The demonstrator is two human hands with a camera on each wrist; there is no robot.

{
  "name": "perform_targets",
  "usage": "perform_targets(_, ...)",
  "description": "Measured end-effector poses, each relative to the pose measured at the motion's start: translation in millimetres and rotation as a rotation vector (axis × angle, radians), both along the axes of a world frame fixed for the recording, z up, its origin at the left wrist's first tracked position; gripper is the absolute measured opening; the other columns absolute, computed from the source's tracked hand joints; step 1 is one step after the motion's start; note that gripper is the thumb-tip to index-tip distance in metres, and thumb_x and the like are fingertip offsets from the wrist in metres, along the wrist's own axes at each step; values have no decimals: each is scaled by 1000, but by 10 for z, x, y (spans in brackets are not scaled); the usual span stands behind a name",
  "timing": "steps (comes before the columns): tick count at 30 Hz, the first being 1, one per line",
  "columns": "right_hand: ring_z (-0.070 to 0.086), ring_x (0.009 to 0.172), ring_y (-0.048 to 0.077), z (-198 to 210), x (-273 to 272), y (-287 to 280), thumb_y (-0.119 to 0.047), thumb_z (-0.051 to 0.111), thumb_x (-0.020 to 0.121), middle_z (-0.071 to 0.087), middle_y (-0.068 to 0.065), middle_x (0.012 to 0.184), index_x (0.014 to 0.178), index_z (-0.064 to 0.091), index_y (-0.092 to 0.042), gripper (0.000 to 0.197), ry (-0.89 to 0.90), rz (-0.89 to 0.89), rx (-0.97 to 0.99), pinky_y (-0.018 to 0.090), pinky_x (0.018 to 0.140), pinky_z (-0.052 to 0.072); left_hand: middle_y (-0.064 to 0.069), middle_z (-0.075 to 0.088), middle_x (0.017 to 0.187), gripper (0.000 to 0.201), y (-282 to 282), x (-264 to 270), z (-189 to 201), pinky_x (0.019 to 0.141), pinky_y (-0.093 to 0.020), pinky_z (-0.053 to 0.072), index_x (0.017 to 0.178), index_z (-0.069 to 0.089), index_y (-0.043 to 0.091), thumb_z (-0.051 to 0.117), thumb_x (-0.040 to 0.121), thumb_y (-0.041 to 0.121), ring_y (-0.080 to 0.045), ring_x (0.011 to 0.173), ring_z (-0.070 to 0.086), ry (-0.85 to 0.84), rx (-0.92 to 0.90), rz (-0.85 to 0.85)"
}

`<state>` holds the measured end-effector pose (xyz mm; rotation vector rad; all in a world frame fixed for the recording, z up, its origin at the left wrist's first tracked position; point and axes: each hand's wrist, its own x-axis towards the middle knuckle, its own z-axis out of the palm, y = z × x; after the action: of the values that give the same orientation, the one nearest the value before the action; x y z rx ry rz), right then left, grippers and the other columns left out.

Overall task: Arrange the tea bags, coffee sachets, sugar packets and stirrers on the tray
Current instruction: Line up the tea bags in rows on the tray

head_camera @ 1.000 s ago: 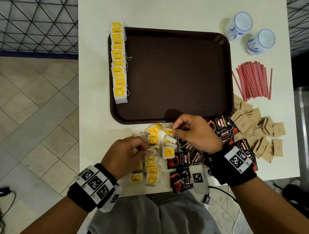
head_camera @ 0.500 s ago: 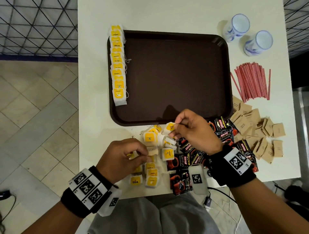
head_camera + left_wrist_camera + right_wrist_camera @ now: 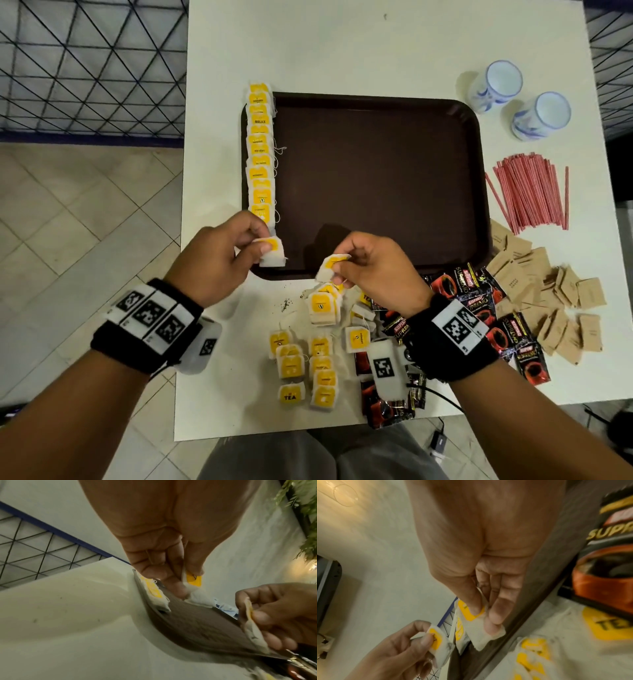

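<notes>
Hands each pinch a yellow-labelled white paper tea bag: our left hand (image 3: pixel 219 260) holds its tea bag (image 3: pixel 272 253) probably just above the dark brown plastic tray (image 3: pixel 376 188)'s near-left corner, extending the row (image 3: pixel 261 154); our right hand (image 3: pixel 373 270)'s bag (image 3: pixel 330 266) goes next.

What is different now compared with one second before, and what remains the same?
The left hand lifted a tea bag from the pile to the tray's near left corner, below the row. The right hand raised its tea bag to the tray's near edge. Unchanged: row, stirrers, sugar packets, coffee sachets, cups.
</notes>
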<state>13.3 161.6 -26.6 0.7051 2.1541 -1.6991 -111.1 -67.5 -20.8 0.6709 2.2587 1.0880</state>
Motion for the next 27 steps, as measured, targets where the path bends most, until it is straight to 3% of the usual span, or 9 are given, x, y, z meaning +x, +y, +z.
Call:
perform_targets(4,73,73,31,-59,-226,-148,-2,64,91,73,13,74,88,65,-11,9,10,48,2,39,66,60,8,72,85,11,68,-273,-49,62,-8,38,93,56,32,66,90,28,12,67,58,59,-107,-72)
perform_targets(6,74,72,27,-105,-332,-236,-4,63,91,73,12,74,87,65,-14,11,10,81,12,40,65,60,7,71,85,11,91,-351,-86,65,-5,38,92,59,31,68,89,27,9,73,60,83,-117,-95)
perform_targets(9,73,67,20,-154,-480,-371,-5,63,91,73,11,72,87,65,-16,13,22,121,31,37,61,60,5,69,83,8,113,-406,-143,71,-20,49,93,65,24,71,87,25,-9,77,62,127,-100,-100)
perform_targets(11,71,62,15,-177,-565,-441,-6,63,91,72,10,70,87,65,-16,11,30,139,55,30,58,56,5,67,84,8,130,-432,-188,72,-29,51,91,68,23,73,85,23,-10,75,59,144,-89,-89)
perform_targets(14,67,56,10,-192,-673,-518,-6,64,90,70,7,66,87,65,-14,8,46,152,80,23,57,50,5,62,85,11,153,-467,-267,69,-30,50,89,70,22,77,81,18,-11,72,56,182,-79,-94)
perform_targets(17,64,51,7,-206,-741,-570,-6,64,89,69,4,65,88,65,-14,8,29,150,111,18,55,46,6,57,85,15,159,-488,-326,68,-24,45,91,73,20,79,78,16,-11,72,54,224,-78,-82)
perform_targets(23,69,55,12,-234,-786,-627,-11,68,90,69,2,62,88,66,-12,3,46,153,179,26,64,57,4,56,84,25,113,-512,-350,67,-27,48,101,71,20,79,77,14,-15,69,54,248,-90,-66)
perform_targets(27,68,56,13,-281,-798,-653,-12,70,88,68,1,59,85,66,-14,5,48,154,210,31,67,57,5,57,87,22,62,-496,-356,69,-10,40,98,73,15,78,78,8,-8,70,53,239,-56,-57)
